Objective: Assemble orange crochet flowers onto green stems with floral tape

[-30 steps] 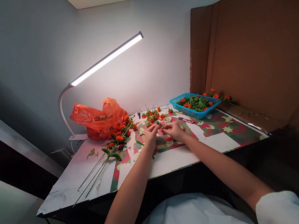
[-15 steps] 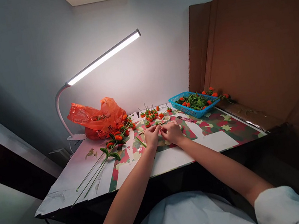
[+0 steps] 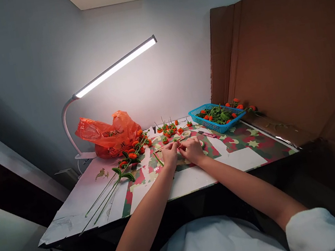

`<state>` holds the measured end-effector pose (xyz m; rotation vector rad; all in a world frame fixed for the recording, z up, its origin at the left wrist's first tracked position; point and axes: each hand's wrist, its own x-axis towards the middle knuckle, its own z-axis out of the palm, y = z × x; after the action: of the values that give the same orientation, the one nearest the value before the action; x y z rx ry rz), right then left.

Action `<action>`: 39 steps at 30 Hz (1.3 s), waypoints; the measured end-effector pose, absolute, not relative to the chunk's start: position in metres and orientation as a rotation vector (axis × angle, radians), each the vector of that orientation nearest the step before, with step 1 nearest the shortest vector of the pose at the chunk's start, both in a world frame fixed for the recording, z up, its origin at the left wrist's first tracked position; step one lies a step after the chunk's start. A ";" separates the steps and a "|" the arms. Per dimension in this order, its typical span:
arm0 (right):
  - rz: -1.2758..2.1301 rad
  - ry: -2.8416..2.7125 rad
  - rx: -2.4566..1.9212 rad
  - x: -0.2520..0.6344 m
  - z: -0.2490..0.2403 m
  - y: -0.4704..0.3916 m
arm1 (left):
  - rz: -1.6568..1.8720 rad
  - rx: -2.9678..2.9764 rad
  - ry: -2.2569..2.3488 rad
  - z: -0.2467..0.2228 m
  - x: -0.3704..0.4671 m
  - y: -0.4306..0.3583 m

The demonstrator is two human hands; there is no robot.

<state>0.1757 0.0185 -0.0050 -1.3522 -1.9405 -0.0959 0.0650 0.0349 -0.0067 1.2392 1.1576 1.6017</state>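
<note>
Small piece [image 3: 178, 144], seemingly reddish, mostly hidden between the tips of the fingers [image 3: 174, 145].

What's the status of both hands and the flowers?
Left hand, right hand fingertips together, grip unclear; orange flowers beyond; pink cutter off right.

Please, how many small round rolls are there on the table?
2. One roll lies left of the pink tool; another roll is partly behind the right hand. More may be hidden.

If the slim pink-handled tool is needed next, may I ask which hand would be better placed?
Probably the right hand: the tool lies beyond it, on its outer side; the left hand is farther away.
</note>
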 end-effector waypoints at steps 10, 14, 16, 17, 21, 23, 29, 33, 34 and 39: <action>0.005 -1.802 -1.363 0.178 -0.004 0.017 | 1.551 1.155 1.013 -0.006 0.065 0.031; -0.042 -1.832 -1.352 0.177 -0.003 0.017 | 1.571 1.206 1.033 -0.007 0.065 0.031; -0.063 -1.852 -1.341 0.176 -0.004 0.018 | 1.588 1.231 1.063 -0.007 0.065 0.032; -0.069 -1.856 -1.338 0.176 -0.004 0.019 | 1.593 1.238 1.073 -0.008 0.065 0.032; -0.069 -1.846 -1.359 0.176 -0.006 0.020 | 1.578 1.246 1.025 -0.008 0.064 0.034; -0.065 -1.846 -1.386 0.176 -0.006 0.020 | 1.563 1.231 0.991 -0.009 0.065 0.034; -0.097 -1.867 -1.384 0.176 -0.006 0.019 | 1.540 1.163 0.957 -0.012 0.065 0.037; -0.101 -1.880 -1.384 0.176 -0.006 0.018 | 1.567 1.201 0.982 -0.014 0.065 0.039; -0.100 -1.886 -1.387 0.176 -0.006 0.018 | 1.569 1.213 0.986 -0.015 0.065 0.039; -0.098 -1.900 -1.397 0.175 -0.006 0.019 | 1.555 1.243 0.996 -0.016 0.067 0.039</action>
<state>0.1752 0.0185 -0.0061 -1.3966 -1.9003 -0.0985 0.0665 0.0393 -0.0157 1.2431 0.9962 1.5546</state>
